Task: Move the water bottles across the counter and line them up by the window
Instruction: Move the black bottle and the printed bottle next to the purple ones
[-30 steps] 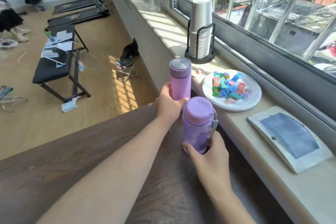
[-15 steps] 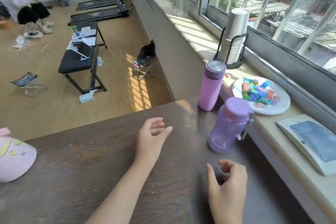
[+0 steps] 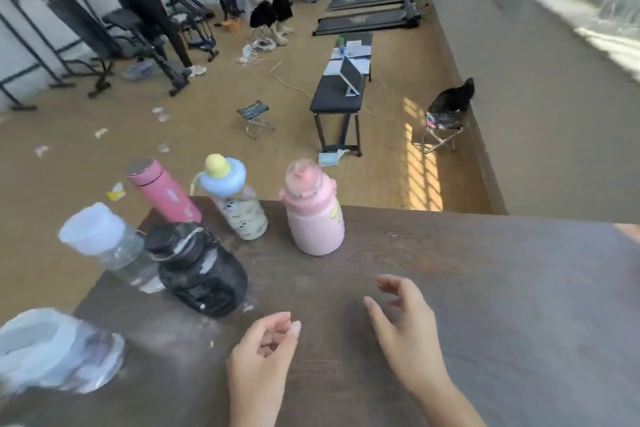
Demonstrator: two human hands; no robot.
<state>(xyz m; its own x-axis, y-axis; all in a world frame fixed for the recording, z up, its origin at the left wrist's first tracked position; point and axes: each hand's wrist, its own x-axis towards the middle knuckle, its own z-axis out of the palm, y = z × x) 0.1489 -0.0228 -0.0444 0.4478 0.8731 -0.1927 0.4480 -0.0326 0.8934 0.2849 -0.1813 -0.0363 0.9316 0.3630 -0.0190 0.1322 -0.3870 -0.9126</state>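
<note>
Here dark wood counter (image 3: pixel 485 288), bottles clustered left; gym floor (image 3: pixel 69 166) beyond; left hand (image 3: pixel 261 357), right hand (image 3: pixel 405 329) loosely spread, empty.

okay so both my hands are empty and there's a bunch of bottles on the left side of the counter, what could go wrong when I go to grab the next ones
The black bottle and the clear bottle stand touching, so lifting one could tip the other. The dark pink flask and the blue-capped bottle stand near the counter's far edge; a knock might send them to the floor. The left hand and right hand would have to reach past the pale pink bottle.
</note>
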